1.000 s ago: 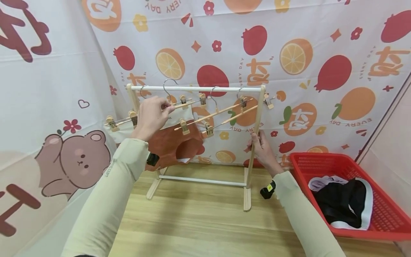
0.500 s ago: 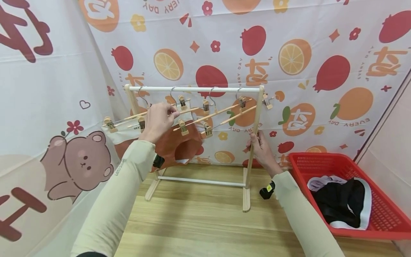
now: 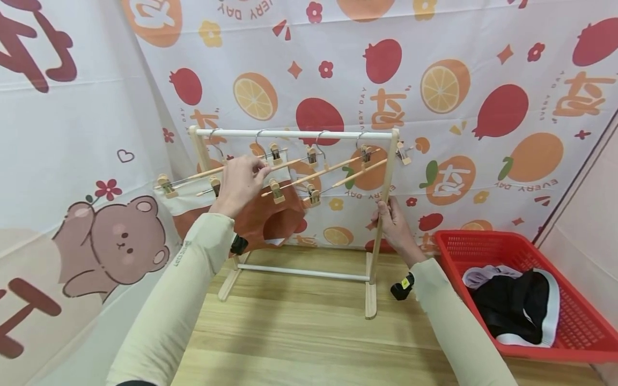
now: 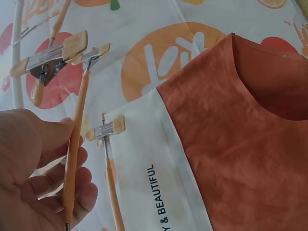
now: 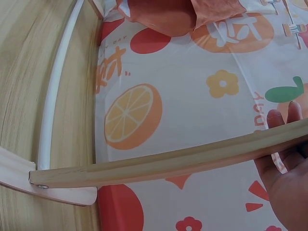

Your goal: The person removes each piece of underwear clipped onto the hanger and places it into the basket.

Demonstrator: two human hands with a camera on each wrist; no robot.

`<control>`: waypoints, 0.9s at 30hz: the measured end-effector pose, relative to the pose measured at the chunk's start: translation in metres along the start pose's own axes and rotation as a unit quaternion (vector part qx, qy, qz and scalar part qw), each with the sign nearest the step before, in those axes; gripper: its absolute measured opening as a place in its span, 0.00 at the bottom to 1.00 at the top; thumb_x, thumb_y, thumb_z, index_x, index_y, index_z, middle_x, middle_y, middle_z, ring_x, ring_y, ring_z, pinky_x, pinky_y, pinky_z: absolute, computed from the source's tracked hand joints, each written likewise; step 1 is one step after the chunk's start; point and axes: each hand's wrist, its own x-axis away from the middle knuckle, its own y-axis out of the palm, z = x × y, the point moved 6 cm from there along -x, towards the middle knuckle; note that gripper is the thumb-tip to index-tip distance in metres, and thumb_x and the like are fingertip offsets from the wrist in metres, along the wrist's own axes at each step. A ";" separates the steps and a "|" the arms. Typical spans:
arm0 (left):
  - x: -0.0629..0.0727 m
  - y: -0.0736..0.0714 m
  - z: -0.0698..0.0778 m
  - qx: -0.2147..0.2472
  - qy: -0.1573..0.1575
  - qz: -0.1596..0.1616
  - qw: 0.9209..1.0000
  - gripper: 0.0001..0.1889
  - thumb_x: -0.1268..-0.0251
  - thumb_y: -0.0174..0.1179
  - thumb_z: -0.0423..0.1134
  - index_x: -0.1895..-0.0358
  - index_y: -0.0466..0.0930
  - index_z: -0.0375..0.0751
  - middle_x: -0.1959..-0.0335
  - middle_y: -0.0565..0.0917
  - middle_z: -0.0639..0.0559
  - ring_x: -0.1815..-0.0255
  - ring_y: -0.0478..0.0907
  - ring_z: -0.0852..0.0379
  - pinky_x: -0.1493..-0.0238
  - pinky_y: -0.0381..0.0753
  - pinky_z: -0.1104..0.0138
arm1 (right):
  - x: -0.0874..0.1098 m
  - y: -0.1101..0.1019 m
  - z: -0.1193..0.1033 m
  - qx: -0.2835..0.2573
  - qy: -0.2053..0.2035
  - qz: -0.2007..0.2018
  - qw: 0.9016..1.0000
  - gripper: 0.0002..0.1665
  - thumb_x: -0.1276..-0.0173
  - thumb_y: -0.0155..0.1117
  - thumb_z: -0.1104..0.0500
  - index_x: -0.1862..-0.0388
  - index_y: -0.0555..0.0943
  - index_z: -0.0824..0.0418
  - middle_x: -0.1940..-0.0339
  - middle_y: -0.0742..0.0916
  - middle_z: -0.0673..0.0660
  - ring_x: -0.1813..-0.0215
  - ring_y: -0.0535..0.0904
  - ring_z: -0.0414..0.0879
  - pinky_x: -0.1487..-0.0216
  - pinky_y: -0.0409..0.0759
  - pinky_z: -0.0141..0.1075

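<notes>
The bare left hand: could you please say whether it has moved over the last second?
Yes, the bare left hand is lower and further right against the straight white top rail.

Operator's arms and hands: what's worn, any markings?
Left hand, right hand: no gloves. Left sleeve and right sleeve: long, pale cream-green. Small, unreadable lettering on the left one. Black left wrist camera; black right wrist camera with a yellow label.

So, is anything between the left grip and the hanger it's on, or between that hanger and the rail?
Nothing visible: the left grip pinches the hanger directly, and the hook appears to sit over the white rail already.
</notes>
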 end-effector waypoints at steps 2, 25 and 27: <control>0.000 -0.002 0.002 0.006 0.008 -0.002 1.000 0.10 0.29 0.64 0.39 0.61 0.90 0.36 0.67 0.90 0.40 0.73 0.78 0.45 0.70 0.69 0.58 | -0.001 0.000 0.003 -0.003 0.001 0.000 1.000 0.19 0.14 0.36 0.53 0.36 0.64 0.65 0.62 0.78 0.72 0.66 0.79 0.43 0.60 0.81 0.30; 0.003 -0.054 -0.057 0.000 -0.091 0.007 0.996 0.17 0.25 0.56 0.44 0.55 0.84 0.31 0.56 0.87 0.29 0.51 0.79 0.32 0.47 0.73 0.42 | 0.002 0.002 -0.001 -0.002 -0.009 0.003 1.000 0.21 0.14 0.38 0.50 0.36 0.63 0.63 0.63 0.78 0.70 0.67 0.79 0.40 0.59 0.82 0.30; 0.003 -0.053 -0.064 0.001 -0.101 0.010 0.995 0.18 0.25 0.56 0.45 0.55 0.84 0.31 0.56 0.87 0.29 0.50 0.79 0.33 0.46 0.72 0.42 | 0.003 0.001 -0.001 -0.003 -0.011 0.005 1.000 0.18 0.14 0.39 0.49 0.38 0.65 0.60 0.64 0.78 0.69 0.67 0.79 0.40 0.60 0.82 0.30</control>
